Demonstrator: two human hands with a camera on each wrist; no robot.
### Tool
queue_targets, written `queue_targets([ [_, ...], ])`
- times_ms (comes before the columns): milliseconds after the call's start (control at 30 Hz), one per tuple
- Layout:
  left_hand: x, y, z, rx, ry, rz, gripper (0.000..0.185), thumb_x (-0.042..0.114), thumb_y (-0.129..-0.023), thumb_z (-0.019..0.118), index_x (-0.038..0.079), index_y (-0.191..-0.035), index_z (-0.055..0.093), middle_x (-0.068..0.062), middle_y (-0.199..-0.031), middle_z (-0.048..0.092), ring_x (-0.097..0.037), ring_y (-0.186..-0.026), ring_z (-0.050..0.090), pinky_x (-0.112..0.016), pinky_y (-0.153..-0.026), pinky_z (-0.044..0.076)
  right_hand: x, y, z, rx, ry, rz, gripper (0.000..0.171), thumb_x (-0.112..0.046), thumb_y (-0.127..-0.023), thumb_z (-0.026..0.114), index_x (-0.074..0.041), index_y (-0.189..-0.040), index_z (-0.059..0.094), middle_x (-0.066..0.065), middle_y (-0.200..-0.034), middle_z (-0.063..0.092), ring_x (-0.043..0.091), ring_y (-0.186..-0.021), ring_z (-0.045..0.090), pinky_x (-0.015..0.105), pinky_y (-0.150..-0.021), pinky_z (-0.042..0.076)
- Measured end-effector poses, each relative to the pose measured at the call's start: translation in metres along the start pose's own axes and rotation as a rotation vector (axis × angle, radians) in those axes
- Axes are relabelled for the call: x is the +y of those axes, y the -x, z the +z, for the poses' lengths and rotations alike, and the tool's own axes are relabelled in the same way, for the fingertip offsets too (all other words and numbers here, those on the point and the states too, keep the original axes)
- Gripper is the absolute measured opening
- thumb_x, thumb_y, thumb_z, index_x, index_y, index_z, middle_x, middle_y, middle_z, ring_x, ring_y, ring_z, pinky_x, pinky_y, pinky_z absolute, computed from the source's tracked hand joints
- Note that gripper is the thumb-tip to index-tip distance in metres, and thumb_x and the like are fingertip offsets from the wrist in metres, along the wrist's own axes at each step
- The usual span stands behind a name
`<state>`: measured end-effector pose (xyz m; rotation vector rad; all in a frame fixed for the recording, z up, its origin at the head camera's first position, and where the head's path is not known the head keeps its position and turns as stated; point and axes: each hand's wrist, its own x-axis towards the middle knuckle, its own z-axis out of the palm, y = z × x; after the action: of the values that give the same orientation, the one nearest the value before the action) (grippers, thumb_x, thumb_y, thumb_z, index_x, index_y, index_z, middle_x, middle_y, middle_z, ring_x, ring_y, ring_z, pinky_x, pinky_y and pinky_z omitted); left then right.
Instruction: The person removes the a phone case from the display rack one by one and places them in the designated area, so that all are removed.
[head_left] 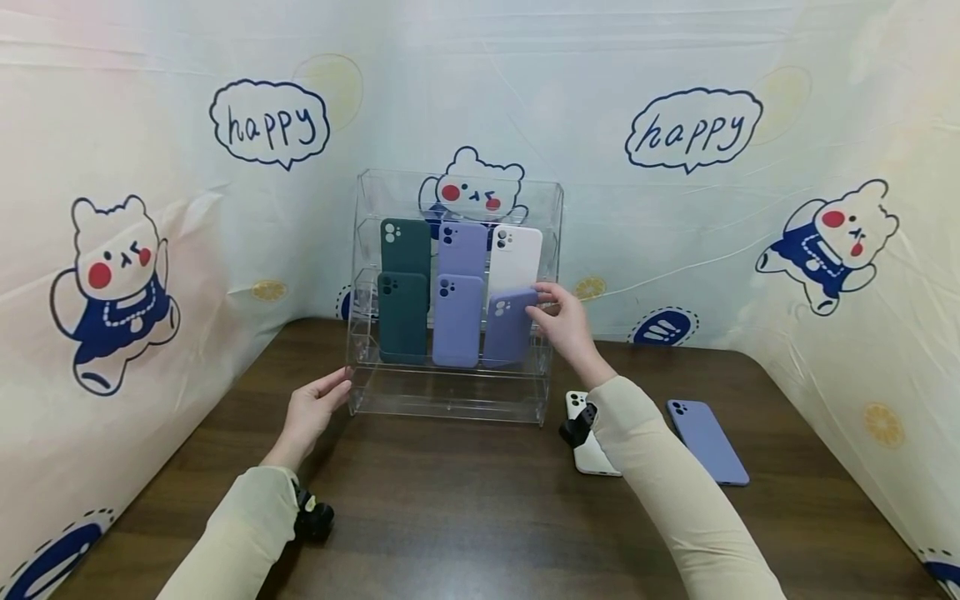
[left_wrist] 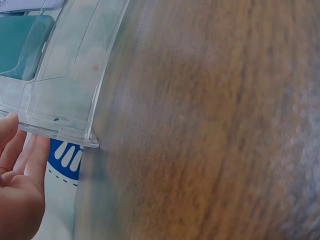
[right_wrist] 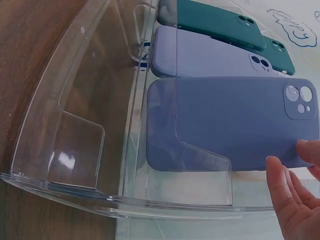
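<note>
A clear acrylic display rack [head_left: 450, 398] stands on the dark wooden table [head_left: 465, 508]. Its upper tier holds a dark green case [head_left: 405, 243], a lavender case [head_left: 462, 247] and a white case [head_left: 517, 257]. The tier below holds another green case [head_left: 402, 321], a lavender one [head_left: 457, 321] and a blue-purple case [head_left: 508, 333]. My right hand [head_left: 542, 302] pinches the blue-purple case [right_wrist: 235, 120] at its top right corner, by the camera cutout; it stands in the rack's right slot. My left hand [head_left: 333, 392] rests straight fingers [left_wrist: 17, 150] against the rack's left wall [left_wrist: 70, 100].
On the table right of the rack lie a white case [head_left: 591, 457], partly under my right forearm, and a blue-purple case [head_left: 707, 442]. Printed cloth walls enclose the table at the back and both sides. Bare wood stretches in front of the rack.
</note>
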<state>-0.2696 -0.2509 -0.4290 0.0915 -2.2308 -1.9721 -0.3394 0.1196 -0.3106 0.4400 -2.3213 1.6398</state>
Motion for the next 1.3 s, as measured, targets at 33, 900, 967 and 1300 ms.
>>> queue_targets([
  [33, 0.0, 0.0, 0.0, 0.0, -0.004, -0.005, 0.046, 0.017, -0.094, 0.054, -0.004, -0.134, 0.043, -0.017, -0.137, 0.04, -0.028, -0.12, 0.045, -0.021, -0.087, 0.044, 0.0, 0.001, 0.0, -0.002, 0.003, 0.002, 0.037, -0.002, -0.086, 0.063, -0.002, -0.122, 0.055, 0.019, -0.106, 0.059, 0.03, -0.086, 0.061, 0.041, -0.062, 0.056],
  [900, -0.002, -0.001, 0.0, 0.002, -0.007, 0.006, 0.044, 0.014, -0.094, 0.054, -0.004, -0.133, 0.044, -0.018, -0.136, 0.041, -0.021, -0.117, 0.049, -0.02, -0.086, 0.045, 0.003, 0.014, -0.009, -0.113, 0.236, -0.015, 0.02, -0.008, -0.089, 0.062, 0.001, -0.107, 0.064, 0.016, -0.097, 0.067, 0.026, -0.085, 0.064, 0.031, -0.067, 0.055],
  [967, -0.001, -0.001, 0.0, 0.0, -0.011, 0.003, 0.044, 0.015, -0.094, 0.054, -0.004, -0.133, 0.044, -0.017, -0.137, 0.041, -0.022, -0.117, 0.049, -0.02, -0.086, 0.045, 0.002, 0.013, -0.013, -0.095, 0.19, -0.017, 0.02, -0.008, -0.089, 0.061, 0.002, -0.106, 0.063, 0.017, -0.097, 0.067, 0.029, -0.085, 0.064, 0.034, -0.068, 0.055],
  [1300, -0.001, -0.001, 0.0, 0.008, -0.007, -0.008, 0.045, 0.015, -0.094, 0.054, -0.003, -0.133, 0.044, -0.016, -0.137, 0.042, -0.019, -0.117, 0.049, -0.02, -0.087, 0.044, -0.012, 0.012, -0.05, 0.031, -0.122, -0.041, 0.028, -0.004, -0.089, 0.06, 0.01, -0.113, 0.057, 0.024, -0.102, 0.062, 0.024, -0.087, 0.064, 0.03, -0.071, 0.055],
])
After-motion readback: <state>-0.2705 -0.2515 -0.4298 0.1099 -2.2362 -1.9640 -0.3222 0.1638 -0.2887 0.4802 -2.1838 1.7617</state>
